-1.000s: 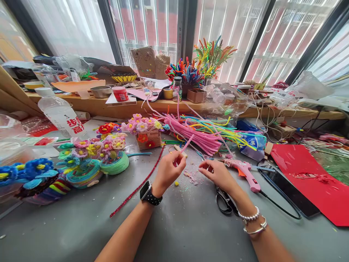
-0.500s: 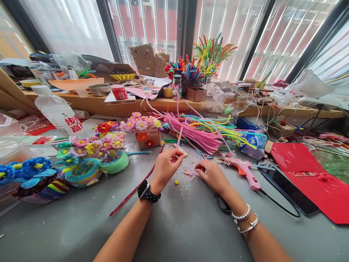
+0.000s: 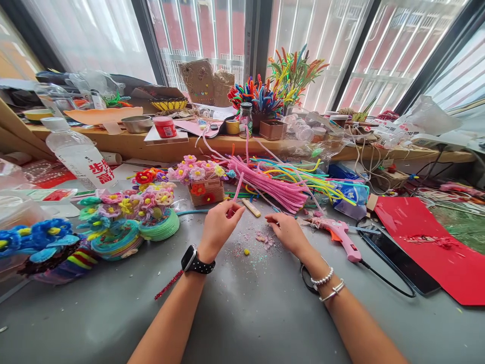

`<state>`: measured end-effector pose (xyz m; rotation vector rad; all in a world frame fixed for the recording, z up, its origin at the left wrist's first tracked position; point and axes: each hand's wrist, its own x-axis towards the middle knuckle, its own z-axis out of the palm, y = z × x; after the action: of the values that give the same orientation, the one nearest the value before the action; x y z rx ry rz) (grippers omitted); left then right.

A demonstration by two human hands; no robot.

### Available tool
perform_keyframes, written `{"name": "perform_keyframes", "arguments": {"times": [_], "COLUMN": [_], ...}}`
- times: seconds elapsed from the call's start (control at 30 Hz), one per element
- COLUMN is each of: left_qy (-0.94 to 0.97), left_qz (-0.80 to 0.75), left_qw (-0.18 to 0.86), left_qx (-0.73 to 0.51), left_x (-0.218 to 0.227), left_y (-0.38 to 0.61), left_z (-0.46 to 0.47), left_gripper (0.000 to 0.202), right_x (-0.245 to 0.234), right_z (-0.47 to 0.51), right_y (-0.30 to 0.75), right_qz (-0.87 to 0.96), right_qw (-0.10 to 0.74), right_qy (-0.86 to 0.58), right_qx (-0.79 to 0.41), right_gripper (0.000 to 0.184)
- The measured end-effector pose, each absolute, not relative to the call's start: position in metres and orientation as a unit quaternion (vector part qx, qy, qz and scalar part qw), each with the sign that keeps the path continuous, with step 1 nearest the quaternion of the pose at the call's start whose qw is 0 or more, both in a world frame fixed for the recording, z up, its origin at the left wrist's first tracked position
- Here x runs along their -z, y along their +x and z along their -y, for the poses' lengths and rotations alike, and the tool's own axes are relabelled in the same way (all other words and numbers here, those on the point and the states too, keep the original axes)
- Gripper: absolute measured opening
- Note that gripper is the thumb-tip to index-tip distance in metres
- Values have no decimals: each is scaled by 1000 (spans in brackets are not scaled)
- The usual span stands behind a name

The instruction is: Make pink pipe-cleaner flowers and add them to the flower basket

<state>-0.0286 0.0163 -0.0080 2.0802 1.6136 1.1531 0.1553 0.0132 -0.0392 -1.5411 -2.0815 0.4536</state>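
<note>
A short pink pipe cleaner (image 3: 239, 186) stands up from the pinched fingers of my left hand (image 3: 220, 227). My right hand (image 3: 290, 232) hovers over the grey table to the right, fingers curved and a little apart, with nothing visible in them. Between the hands lie pink fuzz scraps (image 3: 264, 239), glitter specks and a small yellow bit (image 3: 246, 252). A flat cream-coloured stick (image 3: 251, 208) rests just beyond. Behind it is a bundle of pink pipe cleaners (image 3: 269, 187). A red tinsel stem (image 3: 169, 284) is partly hidden under my left wrist.
At the right, a pink glue gun (image 3: 341, 236) lies beside a phone (image 3: 407, 263) and red card (image 3: 428, 247). Pipe-cleaner flowers in a woven basket (image 3: 207, 192) and a green coiled pot (image 3: 161, 226) stand left, near a water bottle (image 3: 81, 156). A cluttered ledge runs behind.
My left hand has shifted slightly left with the pink pipe cleaner, uncovering more of the cream stick. My right hand has moved slightly left and up.
</note>
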Motion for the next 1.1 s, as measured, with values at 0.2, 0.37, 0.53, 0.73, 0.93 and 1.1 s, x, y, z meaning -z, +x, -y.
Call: {"name": "perform_keyframes", "arguments": {"times": [0.2,0.37,0.53,0.73,0.93,1.1], "left_qy": [736,740,756,787,813,832], "left_qz": [-556,-558,-546,-545,-561,-543], "left_qw": [114,129,151,139,42,30], "left_qx": [-369,-352,-329,-255,-149,-108], "left_x": [11,13,15,18,18,23], "left_y": [-26,-24,-21,-18,-18,-17], "left_z": [-17,-16,-15,-14,-16,-18], "left_gripper": [20,13,7,11,21,24], "right_x": [43,44,40,38,39,36], "right_z": [-10,-8,-1,5,9,8], "right_y": [163,164,159,165,159,161], "right_qz": [772,766,791,714,737,703], "right_qw": [289,254,235,270,211,236], "right_qy": [-533,-576,-536,-624,-616,-642], "right_qx": [-191,-132,-178,-169,-184,-197], "right_gripper": [24,24,22,26,25,27]}}
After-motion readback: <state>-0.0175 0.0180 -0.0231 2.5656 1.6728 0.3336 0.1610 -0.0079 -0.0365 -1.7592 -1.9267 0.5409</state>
